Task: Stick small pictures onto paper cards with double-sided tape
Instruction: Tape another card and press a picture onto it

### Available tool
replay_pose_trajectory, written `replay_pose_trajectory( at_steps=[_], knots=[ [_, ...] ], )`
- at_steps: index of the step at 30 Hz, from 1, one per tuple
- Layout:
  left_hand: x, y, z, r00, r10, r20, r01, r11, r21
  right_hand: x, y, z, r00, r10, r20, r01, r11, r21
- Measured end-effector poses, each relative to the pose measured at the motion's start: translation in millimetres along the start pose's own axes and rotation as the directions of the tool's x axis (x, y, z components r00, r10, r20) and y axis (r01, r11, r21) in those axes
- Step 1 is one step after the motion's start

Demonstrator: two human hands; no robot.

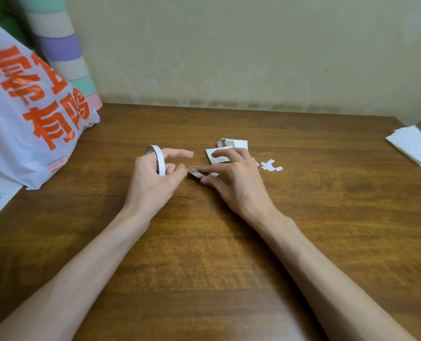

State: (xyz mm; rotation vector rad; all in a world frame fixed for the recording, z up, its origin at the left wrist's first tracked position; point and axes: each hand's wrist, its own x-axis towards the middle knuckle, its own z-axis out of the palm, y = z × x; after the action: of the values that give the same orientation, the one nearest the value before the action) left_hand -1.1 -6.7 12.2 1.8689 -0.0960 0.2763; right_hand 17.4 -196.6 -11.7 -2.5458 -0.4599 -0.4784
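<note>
A brown wooden table [204,254] is filling the view, running up to a pale wall. A white plastic bag [19,114] with orange lettering is slumping on it at 9 o'clock, and a pastel-striped roll [64,50] is standing behind the bag at 10 o'clock. Folded white paper [413,146] is lying at 3 o'clock by the table's edge. 2 bare forearms are reaching in from 6 o'clock to the middle. The left hand [152,178] is gripping the tape roll [160,159] with its fingers curled and its forefinger pointing toward 3 o'clock, and its thumb tip is touching the small picture [195,171]. The right hand [236,178] is pinching that picture from the other side, just above the table, with its other fingers spreading over the stack of cards [239,145] lying at its 12 o'clock. A few white scraps [271,166] are lying at its 3 o'clock.
</note>
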Motion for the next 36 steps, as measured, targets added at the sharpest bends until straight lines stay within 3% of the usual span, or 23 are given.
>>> replay_pose_trajectory(
  at_steps=[4,9,20,23,28,36],
  knots=[
    [2,-2,-2,1.000,-0.016,-0.013,0.016,1.000,-0.005,-1,-2,-20,0.977,0.198,0.080,-0.213,0.929,0.301],
    [1,-2,0,1.000,-0.012,-0.019,0.012,1.000,-0.008,-3,0,-24,0.964,0.214,0.157,-0.252,0.926,0.282],
    [3,-7,-1,0.999,0.047,-0.001,-0.047,0.997,0.059,-3,-2,-19,0.952,0.245,0.186,-0.307,0.800,0.516],
    [5,-11,-2,0.998,0.061,0.003,-0.060,0.989,0.133,-5,2,-21,0.950,0.251,0.185,-0.312,0.785,0.535],
    [5,-13,-1,0.998,0.037,0.044,-0.040,0.997,0.070,-8,2,-26,0.951,0.227,0.212,-0.309,0.755,0.578],
    [4,-13,1,1.000,0.014,0.012,-0.015,0.998,0.066,-7,7,-14,0.947,0.321,0.011,-0.294,0.853,0.431]
  ],
)
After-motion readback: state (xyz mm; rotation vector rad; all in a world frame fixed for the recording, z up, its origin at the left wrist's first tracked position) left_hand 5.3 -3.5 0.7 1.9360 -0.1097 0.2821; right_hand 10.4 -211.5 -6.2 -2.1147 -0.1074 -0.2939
